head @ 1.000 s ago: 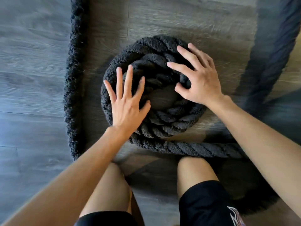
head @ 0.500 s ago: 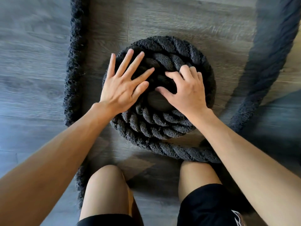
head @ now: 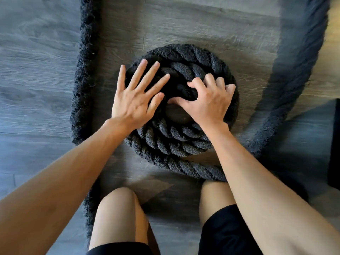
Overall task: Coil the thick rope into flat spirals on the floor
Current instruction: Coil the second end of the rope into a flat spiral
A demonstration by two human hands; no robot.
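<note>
A thick black twisted rope lies wound into a flat spiral (head: 176, 142) on the grey wood floor (head: 36, 70), about two turns around a small bare centre. My left hand (head: 136, 100) presses flat on the spiral's left side, fingers spread. My right hand (head: 207, 102) rests on its right side with fingers curled like claws into the inner turn, thumb at the centre gap. From the spiral's near edge the loose rope (head: 287, 100) runs right, then curves up and away at the right. Another stretch of rope (head: 84, 80) runs straight along the left.
My two bare knees (head: 119, 214) in black shorts kneel just in front of the spiral. A dark object (head: 334, 144) stands at the right edge. A sunlit patch of floor shows at the top right.
My left hand moved from the spiral's lower left up to its left side. My right hand slid inward and curled its fingers. The spiral has turned and the trailing rope has drawn closer.
</note>
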